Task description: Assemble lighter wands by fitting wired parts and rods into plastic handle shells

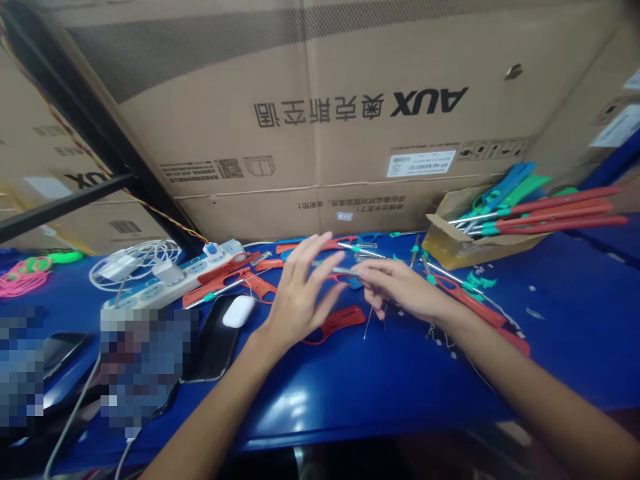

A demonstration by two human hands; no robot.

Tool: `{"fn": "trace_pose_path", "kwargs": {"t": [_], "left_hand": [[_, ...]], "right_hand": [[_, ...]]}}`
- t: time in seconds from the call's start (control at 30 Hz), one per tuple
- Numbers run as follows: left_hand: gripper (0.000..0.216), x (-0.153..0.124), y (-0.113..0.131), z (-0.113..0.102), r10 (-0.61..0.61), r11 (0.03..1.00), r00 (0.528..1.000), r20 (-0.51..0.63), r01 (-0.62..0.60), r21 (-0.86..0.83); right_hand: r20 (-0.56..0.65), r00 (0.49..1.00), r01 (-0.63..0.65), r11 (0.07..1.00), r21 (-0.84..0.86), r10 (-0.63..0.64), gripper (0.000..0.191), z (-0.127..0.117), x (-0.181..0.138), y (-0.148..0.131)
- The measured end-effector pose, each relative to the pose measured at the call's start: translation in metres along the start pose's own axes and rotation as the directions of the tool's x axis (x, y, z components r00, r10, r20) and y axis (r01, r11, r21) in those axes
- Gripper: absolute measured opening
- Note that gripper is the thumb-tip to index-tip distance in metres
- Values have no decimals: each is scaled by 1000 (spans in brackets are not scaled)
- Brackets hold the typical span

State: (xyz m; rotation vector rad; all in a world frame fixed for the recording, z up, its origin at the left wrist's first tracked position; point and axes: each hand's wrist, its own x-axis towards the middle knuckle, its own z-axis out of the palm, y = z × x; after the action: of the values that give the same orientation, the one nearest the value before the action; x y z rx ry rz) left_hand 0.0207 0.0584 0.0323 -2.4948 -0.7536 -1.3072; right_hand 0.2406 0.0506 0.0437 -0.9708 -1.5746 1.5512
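My left hand (303,293) is raised over the blue table with its fingers spread apart, holding nothing that I can see. Just to its right, my right hand (400,287) pinches a thin grey metal tube (345,271) between thumb and fingers. The tube points left, its far end near or behind my left fingers; whether they touch I cannot tell. Thin wires (367,325) hang below my right hand. Under my left hand lies a red plastic handle shell (345,321). More red lighter-like handles (260,287) and metal tubes with teal collars (223,291) lie behind and beside my hands.
An open carton (450,247) at the right holds several red, green and blue long-necked pieces. Small teal parts (480,283) lie before it. On the left are a power strip (175,280), a black phone (210,347) and a white earbud case (239,311). A large cardboard box (320,153) stands behind.
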Motion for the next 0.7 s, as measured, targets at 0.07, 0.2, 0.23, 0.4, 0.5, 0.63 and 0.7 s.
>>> {"fn": "trace_pose_path", "kwargs": {"t": [0.07,0.2,0.23,0.4,0.5,0.63,0.7], "left_hand": [[44,2,5,0,87,996,991,102,-88,7],[37,-4,3,10,59,994,979,198,-40,-98],[37,-6,-1,13,26,991,981,190,-1,-132],[42,-11,-18,7,-131,972,980,149,156,-175],[40,-7,-24,-7,-209,969,971,120,222,-112],[35,-3,-26,-16,-252,962,963,100,260,-80],[34,-3,-27,-17,-260,960,961,94,268,-82]], "right_hand": [[61,998,21,986,-167,-11,35,3,-4,-1],[73,995,92,947,-307,-73,37,-1,-6,-7],[58,994,107,937,-334,-93,36,-4,-6,-9],[-152,961,158,908,-388,-232,34,-23,-7,-17],[-179,956,174,939,-296,-233,36,-29,-8,-16],[-217,921,225,897,-380,-323,32,-25,-6,-9],[-229,899,247,865,-436,-372,31,-21,-5,-7]]}}
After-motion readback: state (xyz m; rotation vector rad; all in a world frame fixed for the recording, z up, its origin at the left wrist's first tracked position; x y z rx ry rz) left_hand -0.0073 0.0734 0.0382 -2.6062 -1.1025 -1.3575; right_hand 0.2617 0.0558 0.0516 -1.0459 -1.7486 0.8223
